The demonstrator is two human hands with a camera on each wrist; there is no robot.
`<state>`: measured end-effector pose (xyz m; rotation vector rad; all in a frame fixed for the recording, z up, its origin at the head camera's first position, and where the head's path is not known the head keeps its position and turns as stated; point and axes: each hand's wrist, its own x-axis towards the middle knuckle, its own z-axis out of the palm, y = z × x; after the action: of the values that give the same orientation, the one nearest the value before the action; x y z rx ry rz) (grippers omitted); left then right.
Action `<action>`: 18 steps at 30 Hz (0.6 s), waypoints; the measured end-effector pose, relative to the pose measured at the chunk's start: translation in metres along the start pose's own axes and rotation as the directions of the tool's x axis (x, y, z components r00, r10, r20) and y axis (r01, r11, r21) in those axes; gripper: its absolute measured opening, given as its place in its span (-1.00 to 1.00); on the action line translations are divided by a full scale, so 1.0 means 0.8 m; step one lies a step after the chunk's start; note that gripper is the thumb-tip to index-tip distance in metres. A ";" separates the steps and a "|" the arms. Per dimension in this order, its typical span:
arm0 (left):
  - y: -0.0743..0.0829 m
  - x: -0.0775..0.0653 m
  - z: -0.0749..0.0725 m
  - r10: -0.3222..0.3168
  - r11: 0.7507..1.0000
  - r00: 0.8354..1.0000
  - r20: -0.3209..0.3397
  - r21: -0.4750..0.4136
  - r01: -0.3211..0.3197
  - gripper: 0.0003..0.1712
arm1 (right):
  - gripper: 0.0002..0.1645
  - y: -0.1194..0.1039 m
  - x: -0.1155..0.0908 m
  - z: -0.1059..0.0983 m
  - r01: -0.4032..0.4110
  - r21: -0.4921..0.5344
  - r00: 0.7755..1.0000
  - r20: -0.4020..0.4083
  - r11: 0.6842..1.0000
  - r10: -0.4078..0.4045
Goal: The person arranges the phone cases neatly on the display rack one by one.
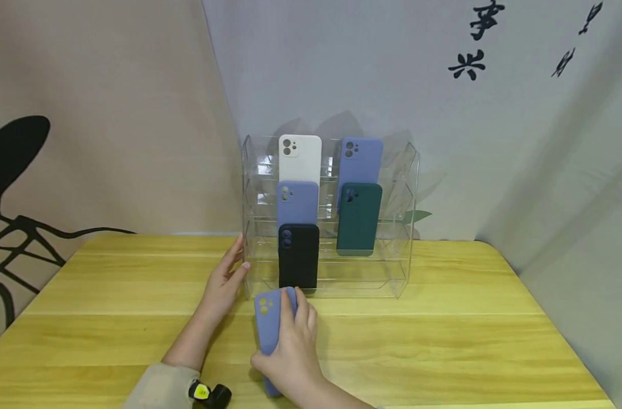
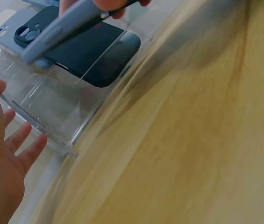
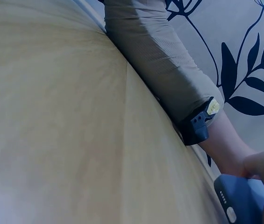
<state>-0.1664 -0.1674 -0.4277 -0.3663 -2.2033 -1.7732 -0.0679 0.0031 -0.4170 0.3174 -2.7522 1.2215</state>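
My right hand (image 1: 292,346) grips a periwinkle phone case (image 1: 267,324) by its edges, in front of the clear acrylic rack (image 1: 351,278). The table's yellow shows through its camera holes. In the right wrist view, the lower end of this phone case (image 3: 241,196) has small holes and an oval opening. With fairly straight fingers, my left hand (image 1: 224,284) touches the rack's left side panel; its thumb lies at the panel's front edge in the left wrist view. A black phone case (image 1: 298,255) stands in the rack's lower left, just behind the held one.
Behind the black case, a periwinkle case (image 1: 297,203) and a white case (image 1: 300,159) rise in steps. On the right, a dark green case (image 1: 359,218) stands before another periwinkle case (image 1: 363,156). The wooden table (image 1: 443,352) meets a cloth backdrop (image 1: 341,68) behind the rack.
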 end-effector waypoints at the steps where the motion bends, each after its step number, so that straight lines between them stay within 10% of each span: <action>1: 0.000 0.000 0.000 0.000 1.000 1.000 -0.001 0.001 0.000 -0.31 | 0.34 -0.001 0.000 -0.001 0.008 0.001 1.000 -0.008 1.000 -0.008; 18: 0.001 0.001 0.000 -0.005 1.000 1.000 0.008 0.005 0.005 -0.31 | 0.35 -0.004 0.017 -0.036 0.277 -0.013 0.931 -0.245 0.961 -0.272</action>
<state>-0.1664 -0.1670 -0.4268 -0.3683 -2.2158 -1.7715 -0.0801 0.0205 -0.3926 0.4994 -2.3905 1.1336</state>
